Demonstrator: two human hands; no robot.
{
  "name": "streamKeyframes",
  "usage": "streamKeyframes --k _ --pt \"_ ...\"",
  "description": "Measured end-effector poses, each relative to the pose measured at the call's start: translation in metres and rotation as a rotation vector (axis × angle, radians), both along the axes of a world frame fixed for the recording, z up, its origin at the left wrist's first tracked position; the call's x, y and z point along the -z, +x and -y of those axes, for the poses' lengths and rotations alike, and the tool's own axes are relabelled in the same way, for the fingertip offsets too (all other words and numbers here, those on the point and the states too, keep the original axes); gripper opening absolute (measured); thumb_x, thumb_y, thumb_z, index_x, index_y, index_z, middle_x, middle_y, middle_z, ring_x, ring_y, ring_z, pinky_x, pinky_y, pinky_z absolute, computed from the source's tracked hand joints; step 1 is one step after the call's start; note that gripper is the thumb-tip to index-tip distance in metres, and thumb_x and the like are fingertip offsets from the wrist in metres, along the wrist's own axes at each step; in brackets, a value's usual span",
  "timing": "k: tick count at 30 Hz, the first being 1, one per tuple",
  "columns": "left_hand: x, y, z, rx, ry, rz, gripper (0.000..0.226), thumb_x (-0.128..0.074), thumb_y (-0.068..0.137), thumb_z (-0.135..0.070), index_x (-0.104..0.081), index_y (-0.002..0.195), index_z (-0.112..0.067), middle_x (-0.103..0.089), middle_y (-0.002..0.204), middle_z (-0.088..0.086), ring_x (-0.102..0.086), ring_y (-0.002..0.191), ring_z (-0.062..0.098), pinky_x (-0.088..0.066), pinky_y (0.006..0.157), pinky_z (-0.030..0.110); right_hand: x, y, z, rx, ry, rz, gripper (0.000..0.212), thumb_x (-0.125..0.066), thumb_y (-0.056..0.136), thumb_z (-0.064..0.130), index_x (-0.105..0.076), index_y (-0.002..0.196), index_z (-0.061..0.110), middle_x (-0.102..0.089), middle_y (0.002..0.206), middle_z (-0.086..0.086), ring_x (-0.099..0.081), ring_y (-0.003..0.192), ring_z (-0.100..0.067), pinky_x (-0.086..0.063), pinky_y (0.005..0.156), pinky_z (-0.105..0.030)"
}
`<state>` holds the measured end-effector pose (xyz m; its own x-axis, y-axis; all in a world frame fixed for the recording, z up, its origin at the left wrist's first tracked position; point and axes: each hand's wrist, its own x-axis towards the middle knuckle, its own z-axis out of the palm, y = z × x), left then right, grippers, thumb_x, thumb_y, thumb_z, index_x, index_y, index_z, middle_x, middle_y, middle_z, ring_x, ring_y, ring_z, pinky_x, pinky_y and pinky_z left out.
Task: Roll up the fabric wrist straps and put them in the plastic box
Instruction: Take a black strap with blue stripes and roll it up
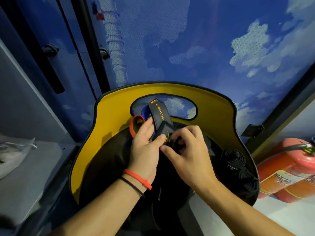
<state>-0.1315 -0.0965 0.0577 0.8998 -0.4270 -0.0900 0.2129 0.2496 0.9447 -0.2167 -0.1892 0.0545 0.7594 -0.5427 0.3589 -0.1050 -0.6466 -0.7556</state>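
Two bare forearms stretch up from the bottom edge, a red wristband [138,178] on the left one. Both hands meet over a yellow-walled container [105,133]. The left hand [144,147] grips the black strap [157,113] along its side; the right hand [189,150] pinches its near end, fingers curled round it. The strap's long axis runs away from the person, lettered free end toward the far wall. Rolled black straps [233,159] lie just to the right, inside the container

Black strap [159,114] with yellow lettering, yellow-lined bag [213,109], red extinguisher [288,166], cloud-patterned blue wall [187,40]
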Motion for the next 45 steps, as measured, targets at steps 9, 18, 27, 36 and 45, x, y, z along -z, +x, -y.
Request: streamKeyframes --k 9,18,27,36,45 --pt "-0.019 -0.019 0.009 0.085 -0.277 -0.329 0.045 -0.048 0.100 -0.041 -0.066 0.127 -0.009 -0.070 0.126 0.007 -0.061 0.126 0.025 -0.050 0.094 0.033 -0.005 -0.011 0.009 0.110 0.035 -0.034 0.030 -0.080 0.077 0.043 -0.057 0.088 0.028 -0.059 0.087 0.013 -0.060 0.080 -0.004 -0.049 0.068 -0.025" --pt "0.010 0.034 0.000 0.262 0.432 0.224 0.027 -0.053 0.097 0.004 -0.069 0.113 -0.010 -0.074 0.109 0.002 -0.068 0.101 0.004 -0.051 0.104 0.035 0.000 -0.028 0.078 0.141 0.450 -0.295 0.022 -0.065 0.098 0.026 -0.073 0.091 0.007 -0.077 0.087 -0.011 -0.076 0.073 -0.023 -0.064 0.068 -0.047" --pt "0.062 0.019 0.017 0.990 1.333 1.463 0.120 -0.079 0.060 -0.070 -0.014 0.157 -0.043 0.011 0.167 -0.008 0.025 0.151 0.026 0.010 0.115 0.069 0.005 -0.034 0.089 0.145 0.149 -0.532 0.047 -0.056 0.076 0.054 -0.065 0.083 0.009 -0.071 0.074 -0.010 -0.070 0.074 -0.038 -0.062 0.069 -0.054" --pt "0.097 0.018 0.035 1.068 1.635 1.571 0.111 -0.062 0.064 -0.086 -0.013 0.156 -0.049 0.028 0.164 -0.007 0.038 0.144 0.036 0.016 0.104 0.077 0.001 -0.038 0.091 0.199 -0.027 -0.631 0.033 -0.058 0.097 0.032 -0.058 0.070 0.012 -0.067 0.067 -0.009 -0.064 0.069 -0.034 -0.055 0.068 -0.042" --pt "0.098 0.067 0.004 1.012 1.762 1.325 0.130 -0.064 0.051 -0.092 0.001 0.156 -0.050 0.029 0.163 -0.010 0.030 0.149 0.028 0.019 0.109 0.072 0.011 -0.036 0.098 0.130 0.253 -0.573 0.035 -0.062 0.085 0.037 -0.062 0.078 0.002 -0.068 0.078 -0.023 -0.070 0.075 -0.045 -0.060 0.066 -0.060"
